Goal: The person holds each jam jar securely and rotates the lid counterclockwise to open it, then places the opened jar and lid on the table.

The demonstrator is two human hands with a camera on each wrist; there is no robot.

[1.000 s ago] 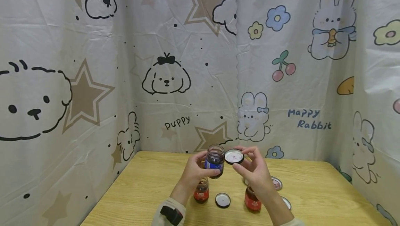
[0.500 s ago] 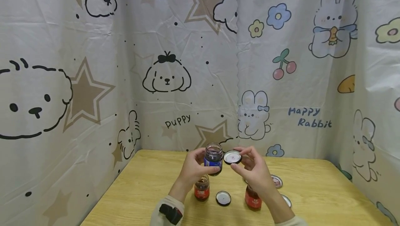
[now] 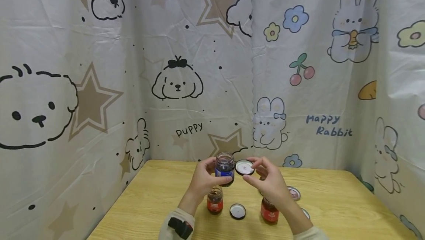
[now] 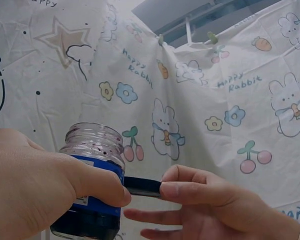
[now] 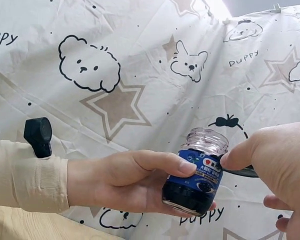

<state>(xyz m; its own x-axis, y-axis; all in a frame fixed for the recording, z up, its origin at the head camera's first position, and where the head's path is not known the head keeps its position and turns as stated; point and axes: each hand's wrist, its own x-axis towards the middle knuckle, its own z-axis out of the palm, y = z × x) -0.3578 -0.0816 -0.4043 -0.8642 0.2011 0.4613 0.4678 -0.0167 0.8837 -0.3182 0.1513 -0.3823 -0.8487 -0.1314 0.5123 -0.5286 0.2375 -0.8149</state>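
My left hand (image 3: 203, 181) grips an uncapped glass jar (image 3: 225, 170) with a blue label and dark contents, held above the table. In the right wrist view the same jar (image 5: 192, 175) leans slightly, the thumb lying across its label. A black-rimmed lid (image 3: 244, 167) is pinched by the edge in my right hand (image 3: 268, 178), its white inside toward the head camera. The lid (image 4: 142, 186) is beside the jar's body, below the threaded neck, in the left wrist view. Purple smears mark the inside of the jar's glass near the mouth.
On the wooden table (image 3: 142, 210) stand two red-labelled jars, one uncapped jar (image 3: 215, 203) below the left hand and another jar (image 3: 269, 212) partly behind the right wrist. A lid (image 3: 238, 211) lies between them. Another lid (image 3: 294, 193) lies at right. Printed curtains (image 3: 199, 114) enclose the table.
Both hands have shifted slightly left, carrying the blue-labelled jar and the lid with them. The things on the table stay put.
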